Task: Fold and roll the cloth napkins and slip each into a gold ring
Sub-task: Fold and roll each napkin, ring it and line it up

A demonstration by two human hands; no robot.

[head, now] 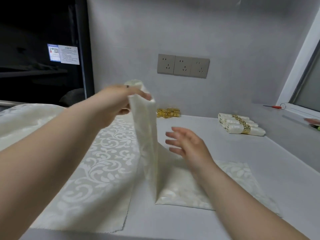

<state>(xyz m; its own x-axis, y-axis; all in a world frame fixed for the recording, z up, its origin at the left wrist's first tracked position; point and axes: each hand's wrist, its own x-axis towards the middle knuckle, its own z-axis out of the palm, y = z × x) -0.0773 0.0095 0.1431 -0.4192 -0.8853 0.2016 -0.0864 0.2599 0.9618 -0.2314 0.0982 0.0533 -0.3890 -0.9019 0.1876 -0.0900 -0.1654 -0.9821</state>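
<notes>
My left hand [119,99] grips one end of a folded cream napkin [149,139] and lifts it high, so the strip hangs upright while its other end lies flat on the grey table [242,179]. My right hand [188,144] hovers just right of the hanging strip, fingers spread and holding nothing. A heap of gold rings [168,113] lies at the back by the wall. Three rolled napkins in gold rings [241,124] lie side by side at the back right.
A stack of flat patterned cream napkins [97,161] covers the table's left side. Red-handled scissors [275,106] lie on the window ledge at far right. A triple wall socket [183,65] is on the grey wall behind.
</notes>
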